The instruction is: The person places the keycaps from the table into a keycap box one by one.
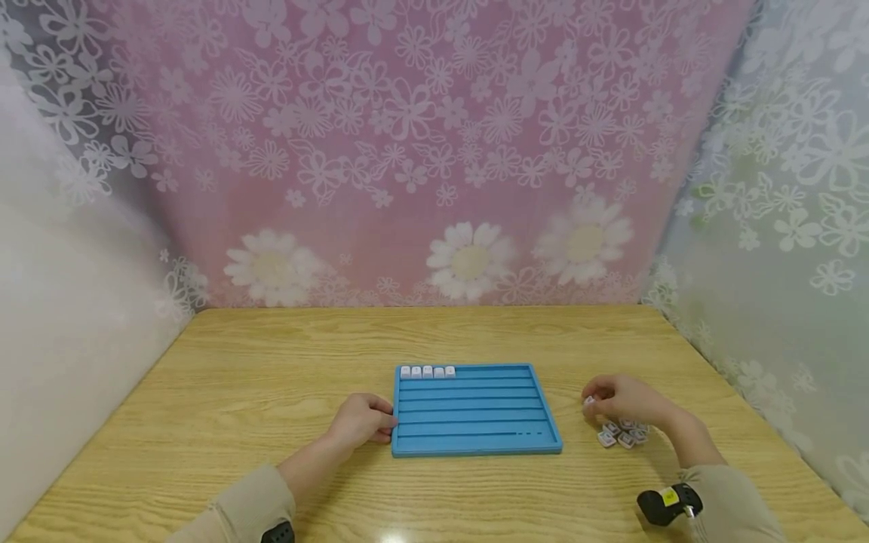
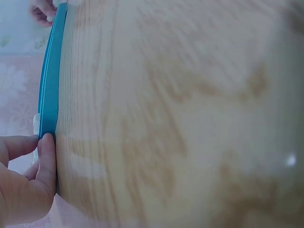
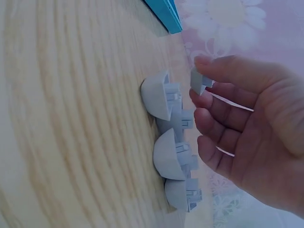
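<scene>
A blue ridged tray (image 1: 475, 415) lies on the table with a short row of white keycaps (image 1: 428, 372) in the left of its top slot. My left hand (image 1: 365, 419) grips the tray's left side; in the left wrist view, fingers (image 2: 47, 156) pinch the blue edge (image 2: 53, 80). Right of the tray, my right hand (image 1: 627, 400) pinches one keycap (image 3: 197, 81) between thumb and fingertip, raised off the table. Beneath that hand is a small pile of keycaps (image 1: 626, 437), several lying with their hollow, stemmed undersides turned up, partly hidden by the hand in the head view.
The wood-grain table (image 1: 299, 339) meets a pink flowered cloth (image 1: 421, 151) at the back, with pale cloth on both sides. A black wrist device (image 1: 668, 504) is strapped at my right sleeve (image 1: 733, 501).
</scene>
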Motion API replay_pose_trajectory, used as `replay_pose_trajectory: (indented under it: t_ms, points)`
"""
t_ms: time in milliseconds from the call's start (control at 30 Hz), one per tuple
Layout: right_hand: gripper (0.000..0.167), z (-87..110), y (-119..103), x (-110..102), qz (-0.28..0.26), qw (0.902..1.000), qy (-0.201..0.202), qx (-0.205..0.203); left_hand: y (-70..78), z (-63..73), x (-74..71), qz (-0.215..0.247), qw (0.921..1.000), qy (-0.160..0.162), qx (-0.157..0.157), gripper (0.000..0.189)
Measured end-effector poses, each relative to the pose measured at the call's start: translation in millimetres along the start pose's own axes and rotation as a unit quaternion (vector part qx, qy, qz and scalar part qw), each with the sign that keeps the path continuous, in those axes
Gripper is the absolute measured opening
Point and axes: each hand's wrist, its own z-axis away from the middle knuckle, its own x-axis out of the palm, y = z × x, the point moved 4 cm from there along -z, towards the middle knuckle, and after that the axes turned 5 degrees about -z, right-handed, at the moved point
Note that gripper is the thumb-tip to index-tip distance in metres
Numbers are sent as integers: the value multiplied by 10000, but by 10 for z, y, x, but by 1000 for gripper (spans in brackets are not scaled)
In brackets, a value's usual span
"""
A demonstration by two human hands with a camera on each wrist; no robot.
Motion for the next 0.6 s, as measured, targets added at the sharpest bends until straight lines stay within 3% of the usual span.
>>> replay_pose_trajectory:
  t_ms: [100,600]
  points:
    - [27,-6,-21,-29,86,9999,137,-61,-7,1,2,14,10000,9,4,21]
    - [35,-96,-94,-56,-464,9971,572,-168,-9,-11,2,75,10000,17,-7,21]
